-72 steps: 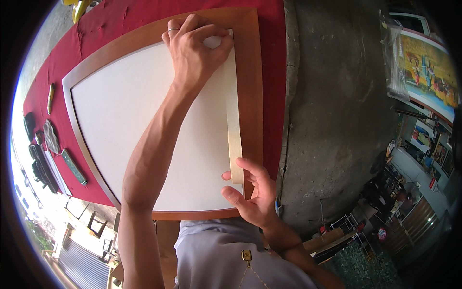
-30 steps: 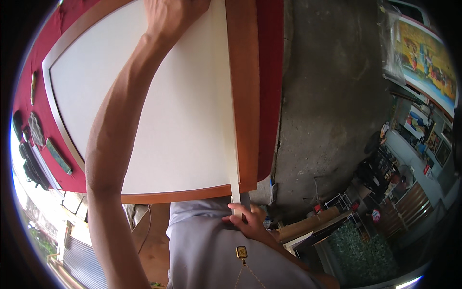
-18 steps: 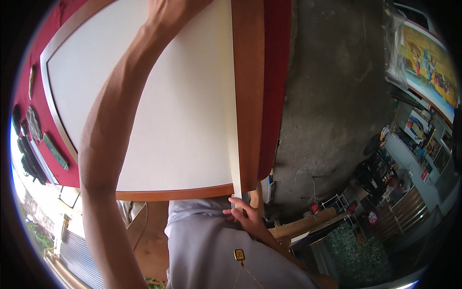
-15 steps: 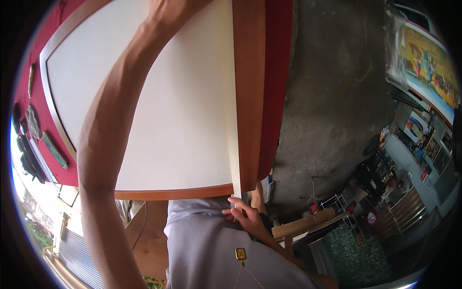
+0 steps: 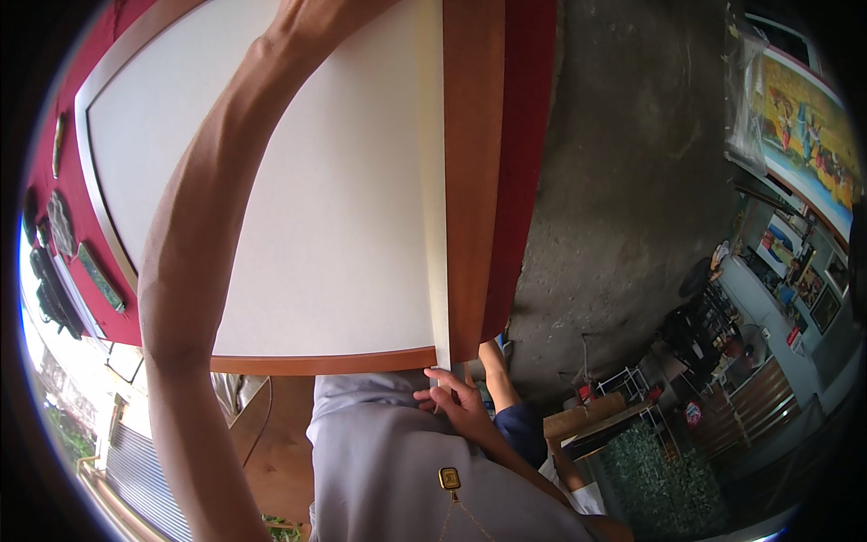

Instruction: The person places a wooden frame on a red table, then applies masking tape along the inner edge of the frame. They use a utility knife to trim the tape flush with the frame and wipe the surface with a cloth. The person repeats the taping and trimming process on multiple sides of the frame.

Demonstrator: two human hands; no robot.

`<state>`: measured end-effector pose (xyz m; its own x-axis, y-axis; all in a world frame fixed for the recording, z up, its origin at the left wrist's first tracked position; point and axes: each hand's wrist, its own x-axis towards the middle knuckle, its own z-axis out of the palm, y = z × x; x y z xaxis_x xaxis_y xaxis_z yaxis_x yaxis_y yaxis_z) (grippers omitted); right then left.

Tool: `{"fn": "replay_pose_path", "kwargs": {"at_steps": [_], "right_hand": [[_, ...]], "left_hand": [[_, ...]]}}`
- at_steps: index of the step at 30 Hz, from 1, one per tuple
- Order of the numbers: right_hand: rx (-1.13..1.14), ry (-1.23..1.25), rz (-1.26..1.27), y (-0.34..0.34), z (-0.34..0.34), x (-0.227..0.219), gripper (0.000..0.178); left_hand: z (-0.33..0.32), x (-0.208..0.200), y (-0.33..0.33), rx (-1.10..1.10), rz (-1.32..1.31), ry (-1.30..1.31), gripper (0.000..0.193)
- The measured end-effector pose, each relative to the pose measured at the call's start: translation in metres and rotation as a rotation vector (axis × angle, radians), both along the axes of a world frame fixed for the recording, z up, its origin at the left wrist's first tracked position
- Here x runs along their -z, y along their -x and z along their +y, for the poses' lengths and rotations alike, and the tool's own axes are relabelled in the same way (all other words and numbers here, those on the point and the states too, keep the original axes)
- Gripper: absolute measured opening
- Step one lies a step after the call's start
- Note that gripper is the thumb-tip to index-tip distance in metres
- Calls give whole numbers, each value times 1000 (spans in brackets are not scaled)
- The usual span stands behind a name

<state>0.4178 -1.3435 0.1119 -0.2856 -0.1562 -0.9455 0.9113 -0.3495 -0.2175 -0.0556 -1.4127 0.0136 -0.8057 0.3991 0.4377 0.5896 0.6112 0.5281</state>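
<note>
A large white panel with a reddish-brown wooden frame lies before me. Along the panel's right side, beside the frame, runs a straight pale strip of tape. Its near end passes over the frame's front edge, where my right hand closes thumb and fingers around it, close to my lap. My left arm stretches across the panel to the far side. Only part of my left hand shows at the top edge; its fingers are cut off from view.
Red cloth lies under the frame. Several small tools and a green block rest at the left. Another person's bare limb with a dark blue garment is just right of my right hand. Concrete floor and a colourful painting are to the right.
The other person's limb and dark blue garment show more beside my right hand. My view has shifted slightly; both my hands keep nearly the same places.
</note>
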Motion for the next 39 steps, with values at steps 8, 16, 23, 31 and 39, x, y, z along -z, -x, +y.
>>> {"fn": "replay_pose_path", "kwargs": {"at_steps": [8,16,23,31,39], "right_hand": [[-9,12,17,-3,2,0,40],[-49,31,14,-5,3,-4,38],[-27,105,14,-12,1,-8,39],[-25,126,-4,-11,5,1,40],[-20,115,-20,-9,7,4,40]], "left_hand": [[-29,-28,-19,13,-117,396,48],[-36,-33,-19,85,-72,496,65],[-34,-32,-20,46,-102,561,65],[-35,-33,-24,53,-34,480,66],[-26,-26,-25,-15,-60,508,61]]}}
